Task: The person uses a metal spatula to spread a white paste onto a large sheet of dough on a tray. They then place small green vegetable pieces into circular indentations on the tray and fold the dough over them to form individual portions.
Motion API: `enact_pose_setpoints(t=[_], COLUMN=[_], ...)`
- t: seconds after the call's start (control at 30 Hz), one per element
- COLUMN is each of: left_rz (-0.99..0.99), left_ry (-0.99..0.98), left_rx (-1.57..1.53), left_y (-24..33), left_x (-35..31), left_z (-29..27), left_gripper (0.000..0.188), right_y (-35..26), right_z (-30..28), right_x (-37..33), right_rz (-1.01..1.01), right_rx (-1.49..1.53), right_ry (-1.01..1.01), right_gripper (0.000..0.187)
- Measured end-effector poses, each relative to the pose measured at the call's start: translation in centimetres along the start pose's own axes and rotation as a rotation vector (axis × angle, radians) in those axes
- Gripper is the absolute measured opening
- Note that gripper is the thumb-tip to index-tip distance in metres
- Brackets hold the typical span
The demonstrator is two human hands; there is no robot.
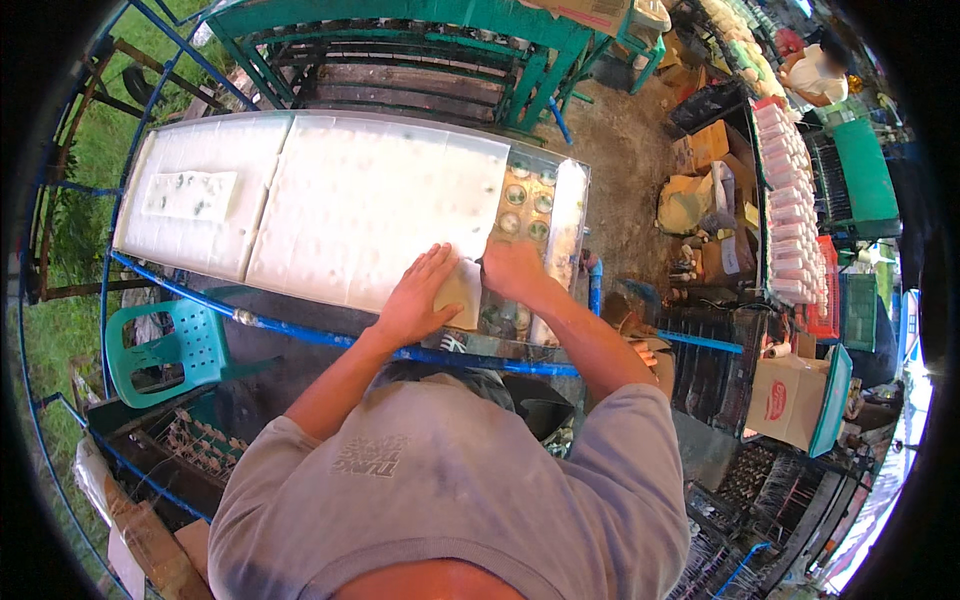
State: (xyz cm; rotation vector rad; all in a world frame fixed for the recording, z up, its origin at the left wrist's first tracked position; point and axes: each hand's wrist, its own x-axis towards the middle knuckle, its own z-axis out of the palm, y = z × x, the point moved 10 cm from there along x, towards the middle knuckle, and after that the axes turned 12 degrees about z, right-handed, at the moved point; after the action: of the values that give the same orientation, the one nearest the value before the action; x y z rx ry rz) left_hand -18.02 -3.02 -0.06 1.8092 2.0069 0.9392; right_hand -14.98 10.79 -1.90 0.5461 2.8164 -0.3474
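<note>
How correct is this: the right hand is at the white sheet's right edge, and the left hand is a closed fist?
Not fully: the left hand is no fist; the head view shows it lying open on the white sheet. The right hand is indeed at that sheet's right edge.

Open-sided workshop. Long white worktop (200,245); grass (45,350) left of it, past blue railings (192,55). Turquoise plastic chair (200,335) near its left end. Right of it: stained floor (625,150), cardboard boxes (790,400), rows of matching white pieces (788,200), another person (818,78). Green-painted frame (400,25) beyond it.
</note>
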Motion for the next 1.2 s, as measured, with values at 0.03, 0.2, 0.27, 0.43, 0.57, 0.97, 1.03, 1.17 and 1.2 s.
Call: enact_pose_setpoints(t=[0.03,0.2,0.27,0.43,0.57,0.97,1.03,1.17,1.2], left_rz=[0.007,-0.052,-0.049,0.014,-0.024,-0.075,-0.065,-0.085,-0.089], left_ry=[0.013,-0.03,-0.037,-0.051,-0.037,0.005,0.009,0.007,0.006], left_rx=[0.01,-0.013,0.003,0.116,0.114,0.081,0.071,0.145,0.16], left_y=[0.0,-0.8,-0.5,-0.8,-2.1,-3.1,-3.2,-2.9,-2.9], left_x=[0.1,-0.4,-0.1,2.9,4.2,5.6,6.2,7.4,7.7], left_z=[-0.2,0.5,0.9,0.7,0.4,0.7,1.2,1.5,1.6], left_gripper=[0.08,0.081,0.082,0.085,0.087,0.087,0.087,0.087,0.087], right_y=[0.1,5.0,7.3,6.8,6.7,5.3,8.1,10.7,10.7], right_z=[-0.4,-3.0,-3.9,-4.4,-4.0,-3.4,-4.8,-6.3,-6.2], right_x=[-0.5,-5.9,-6.7,-3.6,-1.0,0.0,-1.8,-1.7,-0.9], right_rz=[-0.029,0.105,0.19,0.164,0.026,-0.022,0.045,0.133,0.131], right_rx=[0.013,-0.04,-0.077,-0.094,-0.081,-0.014,-0.091,-0.154,-0.144], right_ry=[0.03,-0.005,0.002,0.082,0.098,0.09,0.012,-0.004,0.013], right_gripper=[0.035,0.041,0.043,0.043,0.041,0.041,0.044,0.048,0.048])
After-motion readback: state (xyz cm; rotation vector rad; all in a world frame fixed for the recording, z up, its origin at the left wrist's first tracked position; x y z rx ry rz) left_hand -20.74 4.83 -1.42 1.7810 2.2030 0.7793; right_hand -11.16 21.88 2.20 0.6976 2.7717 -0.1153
